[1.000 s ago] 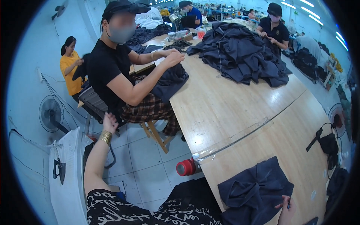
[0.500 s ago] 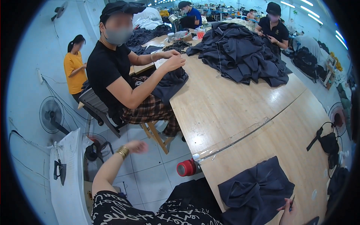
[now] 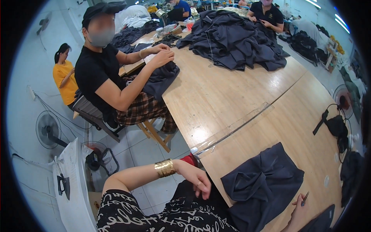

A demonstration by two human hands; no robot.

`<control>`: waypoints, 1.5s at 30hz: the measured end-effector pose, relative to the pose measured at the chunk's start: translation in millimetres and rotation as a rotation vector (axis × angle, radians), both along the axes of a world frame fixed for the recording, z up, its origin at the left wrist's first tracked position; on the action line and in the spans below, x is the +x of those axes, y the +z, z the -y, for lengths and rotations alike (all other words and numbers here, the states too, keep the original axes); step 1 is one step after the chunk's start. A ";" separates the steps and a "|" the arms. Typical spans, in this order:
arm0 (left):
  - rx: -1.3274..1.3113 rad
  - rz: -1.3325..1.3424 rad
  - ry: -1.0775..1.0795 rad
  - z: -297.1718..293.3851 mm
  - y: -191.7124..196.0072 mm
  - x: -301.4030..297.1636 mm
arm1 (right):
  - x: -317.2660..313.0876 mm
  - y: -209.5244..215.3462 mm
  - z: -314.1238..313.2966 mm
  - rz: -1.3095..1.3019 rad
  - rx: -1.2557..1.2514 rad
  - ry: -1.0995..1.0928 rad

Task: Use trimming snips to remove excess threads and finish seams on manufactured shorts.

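Note:
My left hand (image 3: 195, 181), with a wide gold bracelet above the wrist, hangs over my lap just off the table's near left edge. Its fingers are loosely bent, slightly apart, with nothing in them. A dark grey cloth piece (image 3: 262, 179) lies crumpled on the table in front of me, gathered into folds near its middle. Beside its lower right edge, my right hand (image 3: 296, 208) is closed around small thread snips (image 3: 305, 198), whose points stick out past the fingers. Part of that hand is seen only from its side.
A seam crosses the wooden table (image 3: 228, 104). A big heap of dark cloth (image 3: 235, 40) lies at the far side. A seated co-worker (image 3: 104, 73) handles dark cloth at the left. A red container (image 3: 190, 159) sits by the table corner, behind my left wrist. An iron (image 3: 63, 185) rests on a white board.
My left hand has swung right, from over the floor to beside the table edge. The right hand keeps the snips near the cloth. The whole view has shifted, with the scene sliding left and up.

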State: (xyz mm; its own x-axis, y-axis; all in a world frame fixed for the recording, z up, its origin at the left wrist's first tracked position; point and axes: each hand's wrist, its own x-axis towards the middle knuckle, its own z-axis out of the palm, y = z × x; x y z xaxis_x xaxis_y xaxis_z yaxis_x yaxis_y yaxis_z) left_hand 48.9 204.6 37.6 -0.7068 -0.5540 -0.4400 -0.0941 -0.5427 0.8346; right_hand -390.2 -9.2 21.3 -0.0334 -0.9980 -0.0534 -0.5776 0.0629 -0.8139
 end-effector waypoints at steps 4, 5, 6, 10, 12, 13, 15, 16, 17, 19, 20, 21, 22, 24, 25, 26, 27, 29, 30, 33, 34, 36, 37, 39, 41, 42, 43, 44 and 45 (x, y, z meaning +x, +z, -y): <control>-0.177 -0.186 0.154 56.1 12.5 -37.3 | -32.0 -70.1 28.4 -0.011 -0.087 -0.159; -0.272 -0.211 0.270 80.2 10.3 -46.4 | -48.9 -104.0 39.8 0.231 -0.088 -0.224; -0.370 -0.238 0.398 104.8 2.6 -54.1 | -56.5 -121.7 46.5 0.472 -0.094 -0.275; -0.991 0.659 1.049 186.7 -46.8 -82.8 | 6.1 -66.5 20.4 0.369 0.177 -0.201; -0.842 0.599 1.015 211.8 -75.2 -94.0 | 21.2 -61.5 8.8 0.544 0.142 -0.061; -0.686 0.553 0.983 219.1 -80.5 -96.3 | 21.3 -62.4 4.0 0.614 0.147 -0.034; -0.370 0.352 0.713 223.3 -59.3 -92.7 | 6.5 -48.9 -6.5 0.750 0.205 -0.062; -0.055 0.152 0.441 221.7 -51.3 -92.3 | -4.5 -33.6 -14.1 0.883 0.269 -0.084; 0.038 -0.016 0.351 220.1 -56.0 -86.0 | -12.8 1.7 -18.9 0.878 0.309 -0.037; -0.020 0.006 0.222 223.7 -46.1 -91.0 | -38.3 23.5 -18.8 0.841 0.225 -0.082; -0.077 0.032 0.118 224.4 -37.2 -92.5 | -32.5 41.2 -16.7 0.785 0.139 -0.074; -0.074 0.035 0.118 226.8 -27.3 -92.1 | -24.2 61.3 -9.2 0.630 0.145 -0.059; -0.244 0.114 0.211 233.5 -11.3 -92.9 | -12.8 77.1 -4.0 0.527 -0.012 -0.154; -0.517 0.114 0.447 248.7 20.6 -85.8 | -0.8 100.8 9.7 0.434 -0.250 -0.324; -0.545 0.057 0.563 250.1 51.6 -80.8 | -3.0 111.9 13.9 0.480 -0.305 -0.324; -0.578 -0.040 0.595 253.4 77.0 -77.2 | -10.2 123.1 12.5 0.518 -0.369 -0.336; -0.624 -0.097 0.641 244.5 103.5 -73.4 | -19.8 126.2 12.4 0.590 -0.438 -0.233; -0.731 -0.077 0.691 233.0 112.8 -68.9 | -33.0 115.1 16.5 0.486 -0.481 -0.234; -0.835 -0.056 0.746 228.0 113.9 -67.7 | -40.3 100.2 20.9 0.422 -0.471 -0.275; -1.344 0.494 0.661 211.6 62.6 -56.9 | -6.5 90.1 2.1 0.122 -0.329 0.084; -1.350 0.510 0.581 199.0 44.4 -50.6 | -14.3 63.8 3.2 0.034 -0.415 0.143; -1.211 0.872 0.226 170.0 24.6 -29.7 | -20.0 47.1 -11.5 -0.251 -0.387 0.084; -0.951 0.966 0.193 159.6 21.6 -20.4 | -22.8 39.4 -19.4 -0.237 -0.405 0.053; -0.880 0.812 0.441 140.8 12.6 -5.0 | -24.6 32.8 -33.7 -0.180 -0.283 -0.062; -0.940 0.892 0.587 123.3 22.1 -8.4 | -3.8 37.3 -43.9 -0.154 -0.190 -0.095; -0.927 0.855 0.559 122.8 21.7 -16.3 | 6.3 32.9 -45.6 -0.141 -0.207 -0.037; -0.949 0.819 0.587 124.2 17.9 -24.3 | 15.5 24.9 -46.4 -0.126 -0.225 0.019; -0.970 0.790 0.619 126.0 12.3 -31.9 | 24.9 18.3 -46.5 -0.139 -0.247 0.086; -1.021 0.785 0.595 128.5 3.3 -38.7 | 34.4 13.2 -45.6 -0.145 -0.273 0.163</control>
